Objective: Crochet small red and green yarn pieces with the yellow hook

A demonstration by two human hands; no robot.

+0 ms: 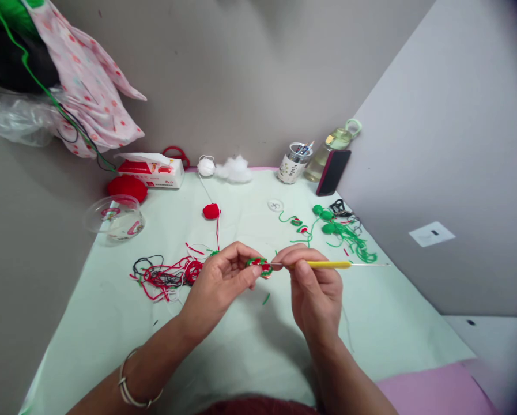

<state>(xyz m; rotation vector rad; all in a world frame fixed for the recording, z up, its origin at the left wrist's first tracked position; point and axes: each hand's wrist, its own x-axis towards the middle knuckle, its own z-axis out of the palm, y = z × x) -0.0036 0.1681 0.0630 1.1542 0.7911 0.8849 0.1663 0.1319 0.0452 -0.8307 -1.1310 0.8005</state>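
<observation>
Between the thumb and fingers of my left hand (230, 274) is a small red and green crocheted piece (265, 268), partly hidden by the fingertips. My right hand (314, 282) pinches a crochet hook (329, 264) by its yellow handle. The hook lies nearly level, one thin metal end touching or in the crocheted piece, the other pointing right. Just left of my left hand lies a tangle of red, black and white yarn (172, 276). A short green yarn scrap (265, 299) is on the cloth below the hands.
At the back stand a tissue box (172, 176), white stuffing (234, 170), a pen cup (290, 167), a bottle (323, 153) and a leaning phone (334, 173). Red yarn (211, 211) lies mid-table, green yarn (348, 236) to the right, a clear plastic tub (115, 219) to the left.
</observation>
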